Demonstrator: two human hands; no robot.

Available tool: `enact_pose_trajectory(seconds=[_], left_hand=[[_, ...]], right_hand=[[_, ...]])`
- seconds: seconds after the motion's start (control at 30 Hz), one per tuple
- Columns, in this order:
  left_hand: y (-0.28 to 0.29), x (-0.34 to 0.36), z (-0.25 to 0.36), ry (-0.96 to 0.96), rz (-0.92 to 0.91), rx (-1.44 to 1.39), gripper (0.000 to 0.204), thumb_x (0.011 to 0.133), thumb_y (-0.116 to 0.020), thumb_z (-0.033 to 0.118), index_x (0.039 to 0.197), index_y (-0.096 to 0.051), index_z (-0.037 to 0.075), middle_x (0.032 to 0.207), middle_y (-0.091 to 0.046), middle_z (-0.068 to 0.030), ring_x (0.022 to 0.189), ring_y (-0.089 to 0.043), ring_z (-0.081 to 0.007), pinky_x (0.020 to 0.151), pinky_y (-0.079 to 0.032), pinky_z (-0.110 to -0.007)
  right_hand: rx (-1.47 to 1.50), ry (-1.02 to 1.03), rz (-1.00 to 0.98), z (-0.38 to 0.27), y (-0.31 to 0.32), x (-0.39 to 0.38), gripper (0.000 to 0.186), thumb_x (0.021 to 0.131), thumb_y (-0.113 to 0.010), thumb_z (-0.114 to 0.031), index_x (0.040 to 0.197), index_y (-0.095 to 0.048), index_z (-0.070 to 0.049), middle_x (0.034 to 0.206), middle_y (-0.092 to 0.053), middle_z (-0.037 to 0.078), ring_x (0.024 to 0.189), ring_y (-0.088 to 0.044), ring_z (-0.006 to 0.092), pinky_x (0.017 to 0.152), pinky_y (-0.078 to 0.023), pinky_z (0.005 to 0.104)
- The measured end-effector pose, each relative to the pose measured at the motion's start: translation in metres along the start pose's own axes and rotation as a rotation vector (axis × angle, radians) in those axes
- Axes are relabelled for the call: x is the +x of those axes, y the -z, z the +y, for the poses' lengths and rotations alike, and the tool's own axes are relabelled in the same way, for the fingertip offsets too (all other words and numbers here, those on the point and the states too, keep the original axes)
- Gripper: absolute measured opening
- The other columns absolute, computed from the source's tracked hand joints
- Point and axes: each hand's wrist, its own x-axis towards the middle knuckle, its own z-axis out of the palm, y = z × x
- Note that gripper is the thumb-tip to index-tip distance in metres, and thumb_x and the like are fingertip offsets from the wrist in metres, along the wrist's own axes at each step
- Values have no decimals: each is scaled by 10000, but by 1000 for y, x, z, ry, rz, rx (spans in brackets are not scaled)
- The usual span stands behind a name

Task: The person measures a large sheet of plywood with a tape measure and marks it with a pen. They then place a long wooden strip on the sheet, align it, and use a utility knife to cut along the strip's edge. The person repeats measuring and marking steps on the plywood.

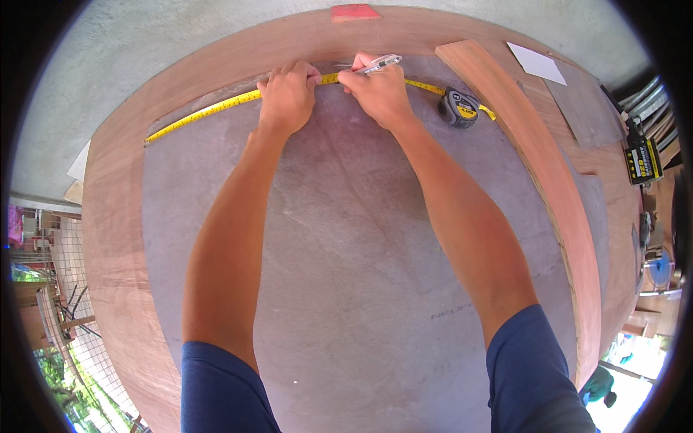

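A large grey sheet [346, 289] lies flat on a wooden tabletop [119, 238]. Along its far edge stretches a yellow tape measure blade [209, 110], pulled out from a grey and black tape measure case [459, 108] at the right. My left hand [287, 97] presses the blade down, its fingers curled over it. Just to the right, my right hand [379, 90] pinches a clear pen [381, 64], with its tip down at the blade near the sheet's edge. The blade's free end reaches the sheet's far left corner.
A long wooden board [534, 151] lies along the sheet's right side. Beyond it are a white card [536, 63], a grey panel [585, 105] and a black and yellow box [641, 160]. A red piece [354, 13] sits at the far edge, by a concrete wall [180, 36].
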Motion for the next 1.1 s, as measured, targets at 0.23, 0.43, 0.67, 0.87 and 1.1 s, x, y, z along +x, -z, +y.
enact_pose_trajectory(seconds=[0.23, 0.43, 0.67, 0.87, 1.1], left_hand=[[2, -1, 1, -71, 7, 105, 129, 994, -573, 131, 1106, -637, 136, 1146, -682, -57, 1155, -603, -327, 1003, -385, -565], [24, -23, 23, -196, 177, 366, 120, 982, -575, 100, 1092, -613, 129, 1084, -679, -28, 1124, -610, -247, 1052, -365, -570], [145, -110, 52, -330, -70, 413, 91, 1017, -626, 191, 990, -654, 108, 911, -699, -72, 892, -695, -293, 821, -490, -474], [348, -287, 150, -243, -657, 222, 172, 994, -636, 114, 839, -598, 50, 718, -606, -144, 680, -599, -400, 707, -456, -498], [523, -488, 273, 232, -1030, -30, 132, 977, -679, 131, 873, -669, 50, 694, -676, -115, 667, -663, -344, 708, -495, -458]], right_hand=[[519, -309, -98, -27, 23, -5, 118, 942, -654, -132, 970, -646, -17, 871, -751, 142, 660, -702, 219, 691, -546, 373], [-841, 260, -38, -29, 162, -55, 486, 943, -731, -388, 1323, -628, -103, 1290, -583, 186, 1157, -627, 379, 923, -537, 532], [-658, 144, -319, -58, 192, -101, 559, 822, -786, -546, 1136, -636, -108, 1104, -642, 169, 990, -663, 402, 804, -538, 537], [-579, -64, -644, -195, 280, -302, 324, 817, -762, -442, 868, -655, -140, 843, -638, 91, 770, -661, 347, 647, -499, 481], [-600, -393, -812, -324, 411, -513, 337, 826, -691, -423, 987, -667, -128, 971, -672, 139, 885, -672, 393, 787, -484, 559]])
